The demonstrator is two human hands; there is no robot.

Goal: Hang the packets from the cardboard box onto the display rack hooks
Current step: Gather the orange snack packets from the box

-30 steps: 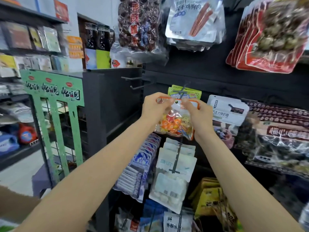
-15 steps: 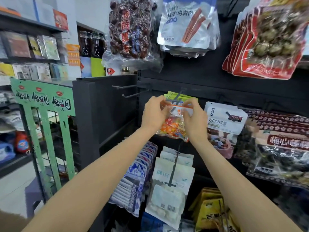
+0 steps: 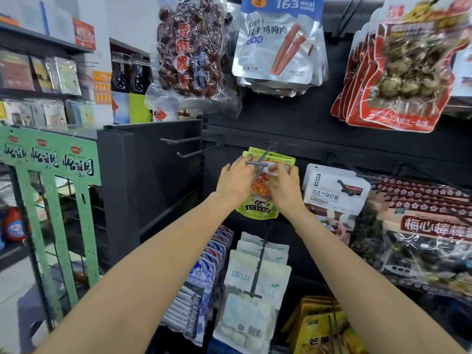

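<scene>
Both hands, left hand [image 3: 236, 181] and right hand [image 3: 283, 186], now pinch the orange packet [image 3: 260, 186] up at the hook [image 3: 258, 163], closer than 1 second ago — threading next.

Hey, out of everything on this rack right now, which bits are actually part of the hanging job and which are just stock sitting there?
In the job:
- left hand and right hand, both gripping the clear packet of orange sweets
- grey metal hook it is held up to
- green Kuromi packets behind it

Just stock:
- white milk-candy pouch
- blue-and-white chicken strip pouches
- green cardboard stand
</scene>
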